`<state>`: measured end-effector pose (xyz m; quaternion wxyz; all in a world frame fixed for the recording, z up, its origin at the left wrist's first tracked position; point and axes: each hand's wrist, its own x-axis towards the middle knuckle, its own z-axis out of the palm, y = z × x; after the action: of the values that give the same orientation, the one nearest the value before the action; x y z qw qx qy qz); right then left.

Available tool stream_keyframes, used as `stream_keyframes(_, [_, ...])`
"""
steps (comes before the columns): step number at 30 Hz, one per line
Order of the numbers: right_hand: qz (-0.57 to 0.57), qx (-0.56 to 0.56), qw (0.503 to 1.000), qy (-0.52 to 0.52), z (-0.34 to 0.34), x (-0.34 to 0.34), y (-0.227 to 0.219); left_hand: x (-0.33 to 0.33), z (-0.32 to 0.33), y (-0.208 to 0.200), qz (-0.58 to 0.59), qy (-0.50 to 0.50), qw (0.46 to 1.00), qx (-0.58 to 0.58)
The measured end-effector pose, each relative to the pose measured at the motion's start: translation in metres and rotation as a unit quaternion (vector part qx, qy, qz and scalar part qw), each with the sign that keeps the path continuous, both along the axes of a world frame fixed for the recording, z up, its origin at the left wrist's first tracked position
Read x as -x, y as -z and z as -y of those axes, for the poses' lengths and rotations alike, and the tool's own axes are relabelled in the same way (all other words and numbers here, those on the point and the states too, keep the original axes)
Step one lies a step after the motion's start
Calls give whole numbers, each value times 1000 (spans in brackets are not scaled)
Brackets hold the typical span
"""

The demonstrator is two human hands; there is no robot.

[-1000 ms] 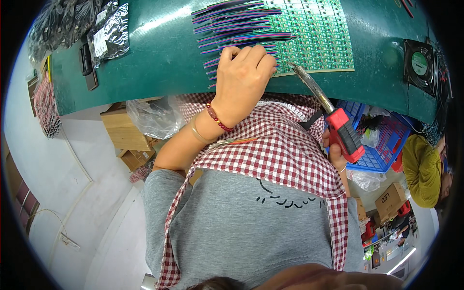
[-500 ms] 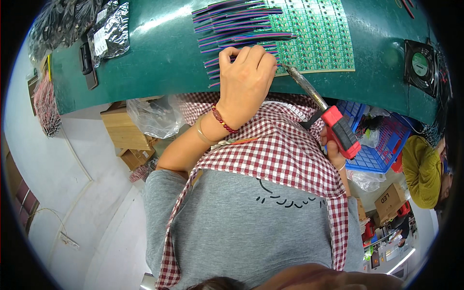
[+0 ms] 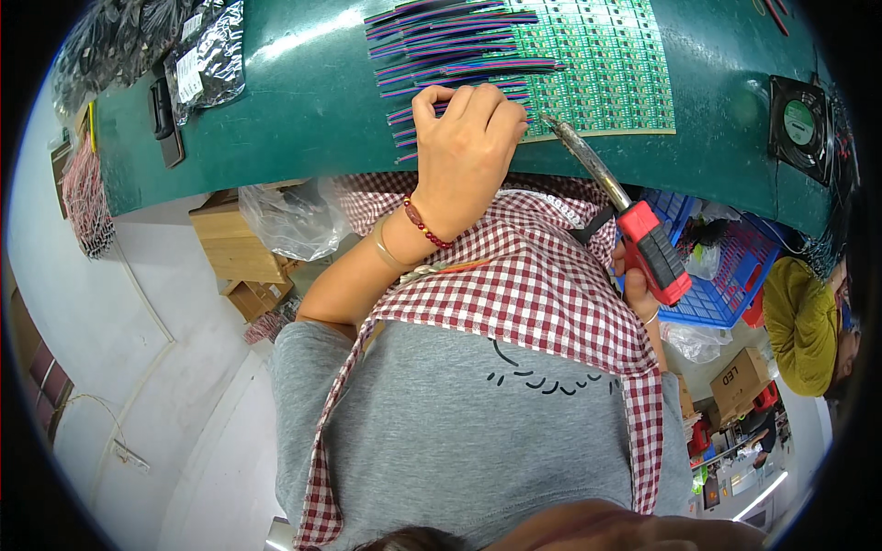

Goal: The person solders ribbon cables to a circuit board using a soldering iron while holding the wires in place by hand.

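Note:
My left hand (image 3: 467,138) is curled with its fingers drawn together over a multicoloured ribbon wire (image 3: 404,116) at the near edge of the circuit board panel (image 3: 606,69). Its fingertips are partly hidden beneath the hand. My right hand (image 3: 638,286) grips a soldering iron (image 3: 650,250) by its red and black handle. The iron's metal shaft slants up and left, with its tip close to the board's near left edge, beside my left fingers; contact cannot be made out. More ribbon wires (image 3: 450,37) lie in rows along the green panel's left side.
All of this rests on a green tabletop (image 3: 303,110). A fan (image 3: 797,129) stands at the right, plastic bags (image 3: 209,64) at the left. A blue crate (image 3: 712,285) and a cardboard box (image 3: 234,237) sit below the table edge. Another person's yellow sleeve (image 3: 797,321) shows far right.
The soldering iron has shifted slightly right, its tip a little further up from the board's near edge. My left hand has barely moved.

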<state>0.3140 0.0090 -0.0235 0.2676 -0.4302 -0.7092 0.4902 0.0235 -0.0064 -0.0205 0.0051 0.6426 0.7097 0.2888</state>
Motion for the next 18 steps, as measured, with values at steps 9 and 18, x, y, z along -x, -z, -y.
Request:
stream_keyframes(9, [-11, 24, 999, 25, 0, -4, 0, -1, -1, -2, -9, -11, 1000, -1])
stream_keyframes(18, [-132, 119, 979, 104, -4, -6, 5, 13, -26, -15, -72, -12, 997, -26])
